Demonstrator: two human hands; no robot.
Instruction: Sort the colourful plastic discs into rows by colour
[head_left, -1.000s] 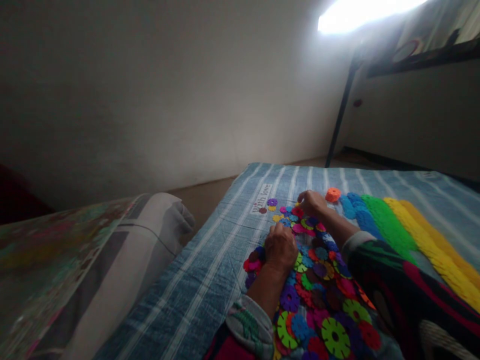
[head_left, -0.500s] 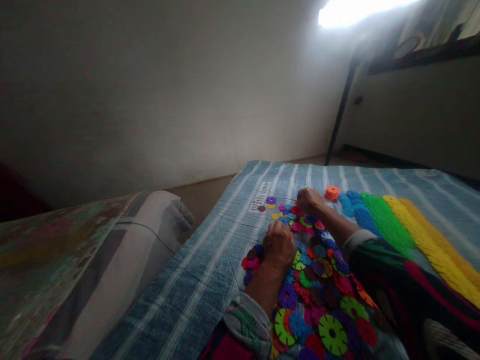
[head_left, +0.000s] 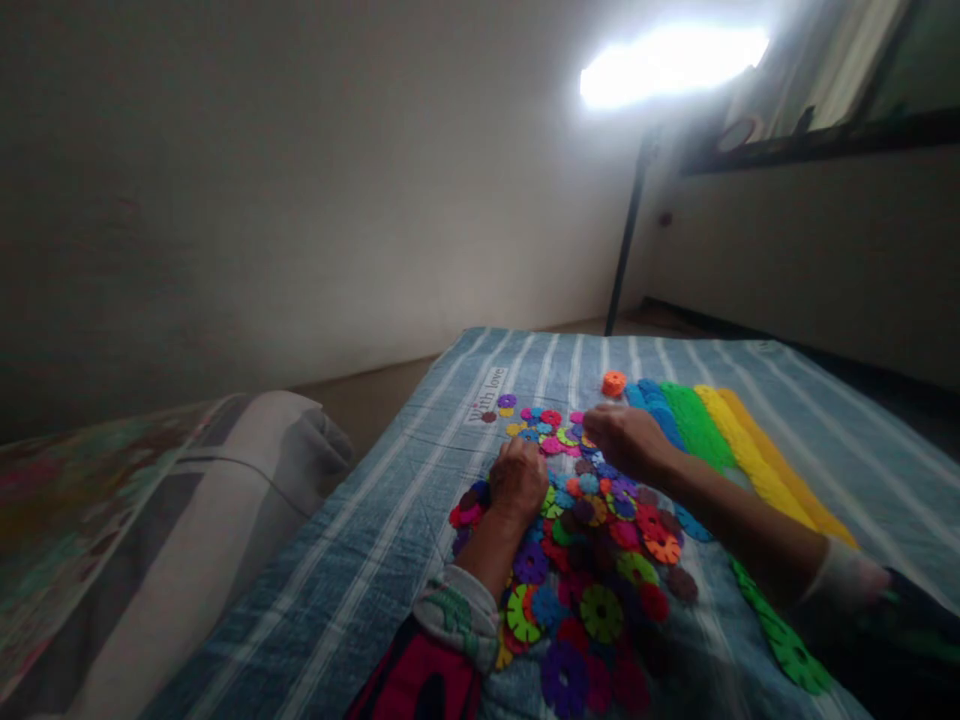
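Many-coloured notched plastic discs [head_left: 601,612] lie in a loose, overlapping pile on the blue striped cloth. My left hand [head_left: 519,485] rests at the pile's left side, knuckles up and fingers curled down over the discs; its fingertips are hidden. Over the pile's far right side is my right hand [head_left: 626,440], closed, its fingers bent inward. Whatever it may hold does not show. Just beyond it stands a short stack of orange discs [head_left: 613,383].
Sorted rows of discs lie on the right: blue [head_left: 654,400], green [head_left: 694,425], yellow [head_left: 750,460] and orange-yellow [head_left: 787,470]. A green row [head_left: 787,640] is nearer me. A rolled grey-white bundle [head_left: 225,510] lies left. A lit lamp [head_left: 675,65] stands behind.
The view has turned right, so the scene sits further left. My right hand has moved right and back toward me from the pile's far end. My left hand stays about where it was.
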